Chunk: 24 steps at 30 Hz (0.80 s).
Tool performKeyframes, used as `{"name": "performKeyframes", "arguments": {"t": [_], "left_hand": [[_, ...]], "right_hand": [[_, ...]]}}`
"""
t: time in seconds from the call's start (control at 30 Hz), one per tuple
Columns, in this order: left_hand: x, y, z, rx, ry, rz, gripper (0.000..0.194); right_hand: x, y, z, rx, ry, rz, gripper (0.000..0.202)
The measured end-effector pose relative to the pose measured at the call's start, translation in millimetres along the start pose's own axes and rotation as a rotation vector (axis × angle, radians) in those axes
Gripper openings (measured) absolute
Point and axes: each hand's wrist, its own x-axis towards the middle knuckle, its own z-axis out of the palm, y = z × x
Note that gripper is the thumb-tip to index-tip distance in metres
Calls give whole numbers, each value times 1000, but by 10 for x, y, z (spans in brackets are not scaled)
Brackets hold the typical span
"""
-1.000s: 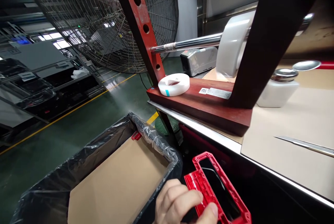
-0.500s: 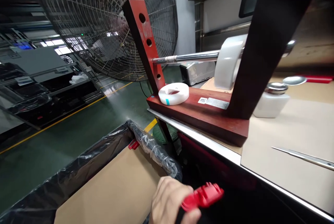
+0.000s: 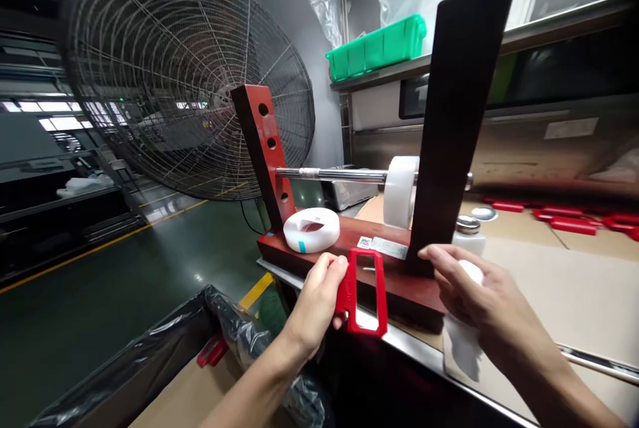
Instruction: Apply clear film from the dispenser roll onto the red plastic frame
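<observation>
Two hands up in front of wooden tape stand [image 3: 379, 275] at bench edge; left hand [image 3: 319, 298] clenched on left side of red plastic frame [image 3: 367, 291], thumb on top, fingers wrapped round the bar; frame held upright, open rectangle facing the camera, just in front of stand's base, stand's label seen through the opening

Right hand [image 3: 479, 295] grasping a white cloth [image 3: 462, 341], cloth bunched under the palm and hanging down below it; fingers stretched left toward the dark upright board [image 3: 459, 108] of the stand, fingertips near its foot, contact not clear

On stand's base, left of the frame: white tape roll [image 3: 312, 229] lying flat, beside red drilled post [image 3: 264, 152]; steel rod [image 3: 334, 175] running from post to dark board, second white roll [image 3: 401, 190] threaded on it, standing on edge

Behind right hand: white dispenser bottle [image 3: 466, 235] with metal cap, partly hidden; further right on brown bench top [image 3: 579, 281], a row of red parts [image 3: 564, 223], blurred

Large wire-caged fan [image 3: 184, 75] behind stand on left; green bin [image 3: 377, 47] on shelf above, clear bags near it

Below bench, bottom left: box lined with black plastic bag [image 3: 150, 361], cardboard inside, a red piece [image 3: 212, 350] at its rim
</observation>
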Motion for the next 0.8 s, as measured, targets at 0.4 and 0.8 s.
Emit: {"name": "performKeyframes", "arguments": {"t": [0.4, 0.8], "left_hand": [[375, 64, 37, 28, -21, 30, 25], [398, 71, 225, 10, -158, 50, 48]], "right_hand": [[302, 47, 174, 70, -30, -23, 55], [-188, 76, 196, -76, -39, 10, 52]]}}
